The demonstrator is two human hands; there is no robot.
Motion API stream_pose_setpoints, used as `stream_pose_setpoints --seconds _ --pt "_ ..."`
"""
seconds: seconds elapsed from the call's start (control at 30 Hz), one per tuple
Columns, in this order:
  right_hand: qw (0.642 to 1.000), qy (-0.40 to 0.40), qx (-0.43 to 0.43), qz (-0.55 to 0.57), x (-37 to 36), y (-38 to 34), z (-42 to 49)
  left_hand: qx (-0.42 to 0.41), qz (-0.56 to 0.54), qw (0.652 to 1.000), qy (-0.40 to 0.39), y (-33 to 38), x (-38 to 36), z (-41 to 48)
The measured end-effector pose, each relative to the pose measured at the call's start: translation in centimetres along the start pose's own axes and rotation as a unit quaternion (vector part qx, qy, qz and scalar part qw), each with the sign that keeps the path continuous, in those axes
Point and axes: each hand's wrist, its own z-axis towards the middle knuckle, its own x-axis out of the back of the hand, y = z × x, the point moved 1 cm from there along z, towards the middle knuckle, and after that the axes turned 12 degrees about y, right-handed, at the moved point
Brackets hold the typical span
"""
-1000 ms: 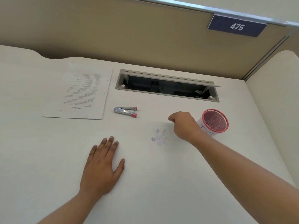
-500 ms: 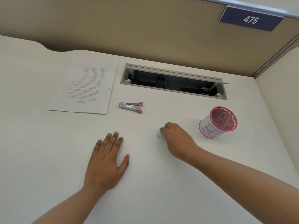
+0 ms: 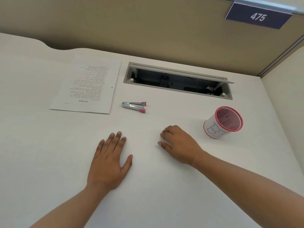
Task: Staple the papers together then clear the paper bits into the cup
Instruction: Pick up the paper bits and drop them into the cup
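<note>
A stack of printed papers (image 3: 88, 86) lies at the back left of the white desk (image 3: 49, 153). Just right of it rests a small silver stapler (image 3: 134, 106) with pink tips. A pink mesh cup (image 3: 223, 122) with a white label stands at the right. My right hand (image 3: 178, 144) lies palm down over the spot of the paper bits, fingers curled to the desk; the bits are hidden beneath it. My left hand (image 3: 110, 163) rests flat on the desk, fingers spread, holding nothing.
An open cable slot (image 3: 178, 80) is sunk into the desk behind the stapler. A beige partition with a blue "475" sign (image 3: 258, 16) closes off the back, and another panel (image 3: 286, 89) stands at the right.
My right hand came back from beside the cup and settled over the paper bits, which showed a second ago. My left hand stayed flat.
</note>
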Motion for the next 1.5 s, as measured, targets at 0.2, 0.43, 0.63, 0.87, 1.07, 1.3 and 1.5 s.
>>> stream_pose_setpoints --seconds 0.2,0.43,0.63,0.87,1.07,1.3,1.5 --pt "0.978 0.112 -0.17 0.051 1.7 1.7 -1.5 0.002 0.0 1.0 0.001 -0.1 -0.2 0.0" --pt "0.97 0.021 -0.236 0.05 -1.3 -0.4 -4.2 0.002 -0.002 1.0 0.002 0.0 -0.2 0.0" --pt "0.986 0.016 -0.163 0.034 -3.4 -3.5 -3.9 0.004 -0.001 1.0 -0.002 -0.1 -0.2 -0.1" --pt "0.978 0.12 -0.155 0.076 -2.6 -2.1 -1.7 0.002 -0.003 1.0 0.002 -0.1 -0.2 -0.1" --pt "0.978 0.177 -0.095 0.05 -2.8 -1.3 -0.2 0.001 -0.003 1.0 0.004 0.0 -0.1 -0.1" --pt "0.986 0.125 -0.094 0.053 -0.9 0.3 -0.7 0.004 -0.004 1.0 0.002 -0.1 -0.2 -0.1" --pt "0.988 -0.033 -0.14 0.047 1.7 0.8 -0.4 0.002 0.0 1.0 -0.002 -0.1 -0.2 -0.1"
